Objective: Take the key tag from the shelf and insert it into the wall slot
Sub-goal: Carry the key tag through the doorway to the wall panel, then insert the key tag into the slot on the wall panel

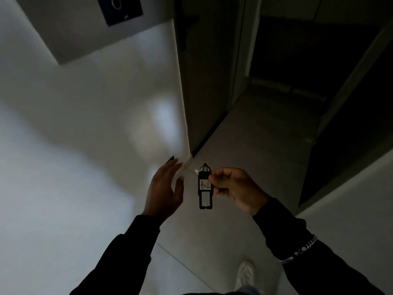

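Observation:
A black rectangular key tag [205,188] with a white label and a small metal ring on top hangs upright in the lower middle of the view. My right hand [236,188] pinches it by its right edge. My left hand [164,190] is just left of the tag, fingers spread and pointing up, not touching it. A dark wall panel [120,9] with a round ring mark sits high on the white wall at the upper left; whether it holds the slot I cannot tell.
The white wall [74,135] fills the left side and ends at a corner [182,103]. A dim corridor floor [255,150] and a dark doorway [308,50] lie to the right. My white shoe [244,275] stands on the floor below.

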